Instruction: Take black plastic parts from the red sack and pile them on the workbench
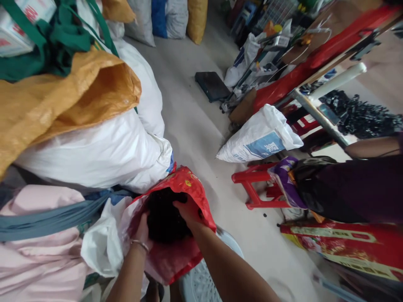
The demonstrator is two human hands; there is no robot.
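Red plastic bag (189, 188), mouth open and facing up, sits low centre among stacked sacks, resting partly over a pale perforated stool or basket (201, 285) below it. Inside: a dark mass of small black pieces (163, 218), fine detail not resolvable.

Left hand (143, 230), thin bangle at the wrist, is at the near-left rim of the bag; fingers curl over the edge and into the opening, apparently gripping the plastic, though fingertips are hidden. Right hand (188, 209) lies on the far-right rim, fingers bent and spread over the edge, touching both plastic and the dark contents. Hands are apart, one on each side of the mouth.

Judgement: holding the mouth wide goes best with both rims kept taut and level, so loose contents do not spill over the lower lip; a few dark specks (266, 215) already lie on the floor (195, 126).

Surroundings: white sack (103, 151) and orange sack (63, 96) at left; printed white bag (261, 138) and red stool (258, 184) at right; another person's dark-clothed lap (352, 188) beyond, beside a counter (315, 109) heaped with black parts.
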